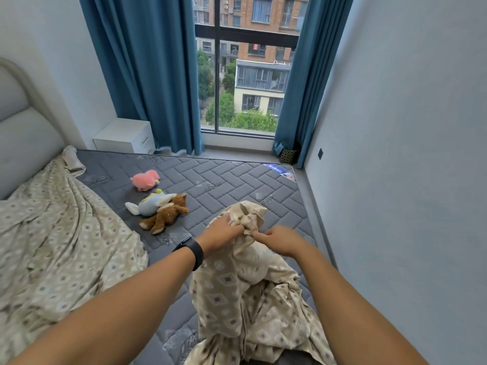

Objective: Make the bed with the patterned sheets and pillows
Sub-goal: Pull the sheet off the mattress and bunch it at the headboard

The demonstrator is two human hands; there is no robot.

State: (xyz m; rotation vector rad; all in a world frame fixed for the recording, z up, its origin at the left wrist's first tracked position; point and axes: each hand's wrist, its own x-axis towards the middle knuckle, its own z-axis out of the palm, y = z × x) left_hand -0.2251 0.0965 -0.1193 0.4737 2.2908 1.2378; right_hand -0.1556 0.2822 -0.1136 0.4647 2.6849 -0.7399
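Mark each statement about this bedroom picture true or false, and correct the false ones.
1. Both hands grip the patterned cloth. True: the left hand and the right hand bunch its top.
2. The mattress is fully covered. False: much of its grey quilting shows; the patterned sheet lies crumpled at the left.
3. Three soft toys lie on the mattress. True: a pink toy, a blue-and-white toy and a brown toy.
4. The curtains are closed. False: they are parted.

Three plush toys (158,201) lie near a white nightstand (125,137) and blue curtains (147,69).
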